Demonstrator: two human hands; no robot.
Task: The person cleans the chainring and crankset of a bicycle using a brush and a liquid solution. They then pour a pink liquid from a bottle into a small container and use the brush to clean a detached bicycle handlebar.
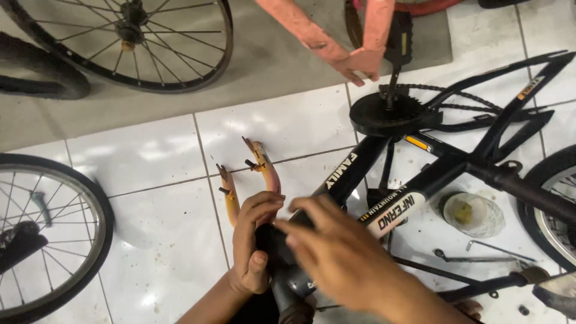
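Note:
A black bicycle frame [456, 162] lies on the white tiled floor, its head tube [288, 282] pointing toward me. My left hand [252, 240] is wrapped around the head tube from the left. My right hand [336, 252] rests on top of it, fingers bent over the tube, hiding its upper end. An orange rusty fork [264, 168] with two curved blades sticks out past my left hand. The chainring [387, 114], crank and a black pedal [399, 39] stand upright at the frame's middle.
Another person's hand and pink sleeve [354, 60] reach down next to the pedal. Spoked wheels lie at top left [156, 42], left [36, 228] and right edge [555, 204]. A round clear lid or tub [474, 213] and a metal hex key [498, 247] lie beside the frame.

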